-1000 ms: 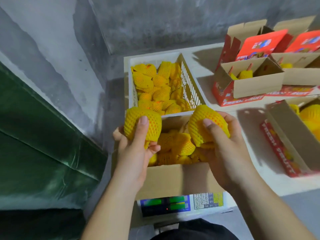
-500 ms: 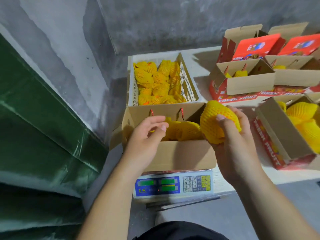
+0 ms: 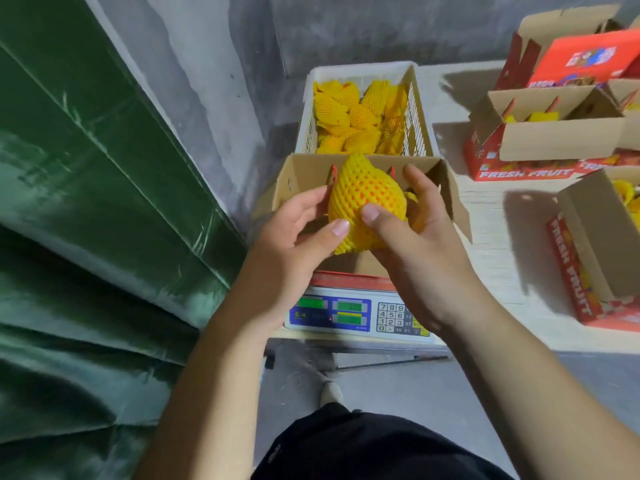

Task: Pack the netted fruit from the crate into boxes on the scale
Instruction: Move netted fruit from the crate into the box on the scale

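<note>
A fruit in yellow foam netting is held over the open cardboard box that stands on the scale. My left hand grips its left side with the thumb on its lower front. My right hand cups it from the right and below, thumb on its front. Behind the box the white crate holds several more netted fruit. The inside of the box is mostly hidden by my hands and the fruit.
Open red "FRESH FRUIT" boxes holding netted fruit stand at the back right, and another at the right edge, all on a pale table. A green tarp fills the left. A grey wall stands behind.
The fruit from my left hand went into the box. That hand then came across onto the fruit in my right hand, which moved left over the box.
</note>
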The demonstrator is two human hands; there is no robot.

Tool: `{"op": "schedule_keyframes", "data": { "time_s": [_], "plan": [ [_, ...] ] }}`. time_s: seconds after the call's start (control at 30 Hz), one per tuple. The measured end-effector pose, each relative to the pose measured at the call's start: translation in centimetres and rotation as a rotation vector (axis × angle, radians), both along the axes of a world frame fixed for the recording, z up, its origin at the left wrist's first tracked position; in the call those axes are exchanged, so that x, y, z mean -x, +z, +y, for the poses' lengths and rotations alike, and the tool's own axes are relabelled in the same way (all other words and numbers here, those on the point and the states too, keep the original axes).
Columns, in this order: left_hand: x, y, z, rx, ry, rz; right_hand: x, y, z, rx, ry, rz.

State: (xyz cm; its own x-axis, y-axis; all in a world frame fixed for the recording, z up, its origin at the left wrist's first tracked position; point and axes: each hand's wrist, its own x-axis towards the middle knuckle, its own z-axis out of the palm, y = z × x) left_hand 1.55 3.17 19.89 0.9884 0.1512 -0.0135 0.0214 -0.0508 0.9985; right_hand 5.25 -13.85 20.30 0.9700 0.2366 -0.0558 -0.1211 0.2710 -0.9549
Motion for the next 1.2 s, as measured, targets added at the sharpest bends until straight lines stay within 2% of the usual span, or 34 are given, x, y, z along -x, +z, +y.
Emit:
{"op": "schedule_keyframes", "data": {
  "time_s": [0.17,0.3,0.53,0.7,0.97,1.2],
  "plan": [
    [0.6,0.7,0.7,-0.006,0.020,-0.062,0.5,1.4,0.2,-0.048,0.133,0.035],
    [1.0,0.5,1.1,0.077,0.031,-0.055,0.8,1.9,-0.1,-0.079,0.179,0.028],
    [0.9,0.2,1.0,0.124,-0.038,-0.053,1.9,1.1,0.5,-0.274,0.148,0.110],
    [1.2,-1.1,0.7,0.084,-0.059,-0.031,2.4,0.1,0.9,-0.320,0.099,0.179],
    [1.0,-0.6,0.6,0.089,-0.066,0.019,2.2,-0.7,1.5,-0.329,0.072,0.187],
    [0.7,-1.2,0.7,0.147,-0.033,-0.004,1.7,-1.7,1.6,-0.205,0.020,0.201]
  ]
}}
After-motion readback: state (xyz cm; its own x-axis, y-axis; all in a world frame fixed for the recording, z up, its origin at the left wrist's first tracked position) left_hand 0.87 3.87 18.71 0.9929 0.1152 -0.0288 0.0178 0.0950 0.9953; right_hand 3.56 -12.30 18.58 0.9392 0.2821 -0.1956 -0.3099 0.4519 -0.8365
